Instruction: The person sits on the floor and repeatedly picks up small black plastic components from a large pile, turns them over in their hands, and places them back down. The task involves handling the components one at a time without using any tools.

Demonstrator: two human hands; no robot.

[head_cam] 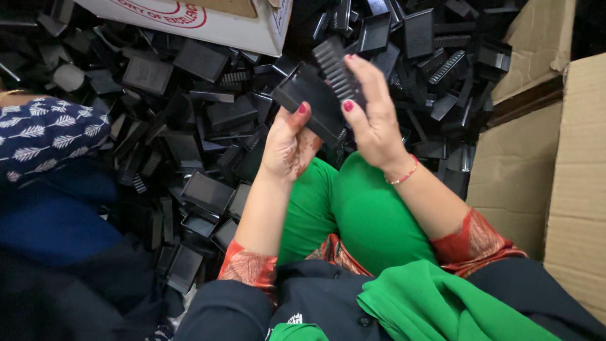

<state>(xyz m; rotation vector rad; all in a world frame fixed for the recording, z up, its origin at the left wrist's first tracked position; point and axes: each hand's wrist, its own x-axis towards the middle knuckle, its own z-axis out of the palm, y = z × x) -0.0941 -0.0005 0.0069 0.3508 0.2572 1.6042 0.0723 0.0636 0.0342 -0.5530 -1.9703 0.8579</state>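
Observation:
My left hand (289, 146) grips a flat black plastic tray piece (309, 101) from below, thumb on its near edge. My right hand (372, 113) holds a black ribbed comb-like plastic strip (334, 68) against the top of that piece, fingers stretched along it. Both hands are raised above my green-clad knees (353, 202), close together, over a heap of similar black parts.
A big pile of black plastic trays and ribbed strips (208, 120) covers the floor ahead. A white cardboard box (208, 19) stands at the top, brown cardboard boxes (543, 145) at the right. Another person's patterned blue sleeve (44, 132) is at the left.

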